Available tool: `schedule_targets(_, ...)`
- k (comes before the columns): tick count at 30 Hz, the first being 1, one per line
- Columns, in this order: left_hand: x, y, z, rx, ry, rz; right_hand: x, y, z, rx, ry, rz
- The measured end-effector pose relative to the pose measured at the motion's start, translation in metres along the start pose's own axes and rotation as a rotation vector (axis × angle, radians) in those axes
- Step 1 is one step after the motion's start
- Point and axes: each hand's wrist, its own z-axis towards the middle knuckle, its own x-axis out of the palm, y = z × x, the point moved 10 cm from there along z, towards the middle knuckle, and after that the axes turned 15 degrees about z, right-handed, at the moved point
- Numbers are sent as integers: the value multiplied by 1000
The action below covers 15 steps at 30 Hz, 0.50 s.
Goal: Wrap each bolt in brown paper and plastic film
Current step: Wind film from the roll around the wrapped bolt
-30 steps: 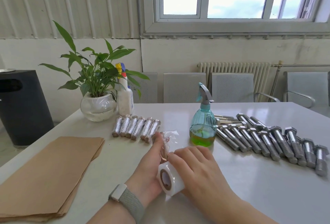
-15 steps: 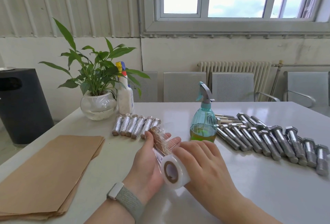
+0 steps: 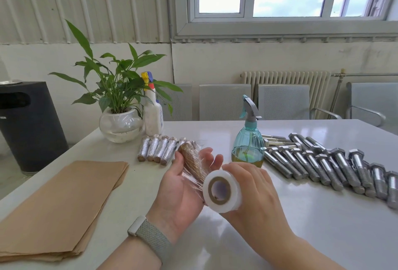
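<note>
Left hand [image 3: 183, 185] lies spread, palm up, cradling the paper-wrapped bolt [image 3: 192, 165] just above the table [image 3: 301, 226]. Right hand [image 3: 256, 192] grips the film roll [image 3: 220, 190] at the bolt's 5 o'clock. Keep the film taut, overlapping each turn; looks roughly half covered.

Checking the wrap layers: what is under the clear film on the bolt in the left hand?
Brown paper shows through the film on the wrapped bolt lying in the left hand. The metal itself is covered.
</note>
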Motion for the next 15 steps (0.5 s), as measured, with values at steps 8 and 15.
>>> schedule_targets(8, -6, -5, 0, 41, -22, 34, 0, -4, -2, 51, -13, 57)
schedule_targets(15, -5, -10, 2, 86, -81, 56, -4, -31, -2, 390, -68, 310)
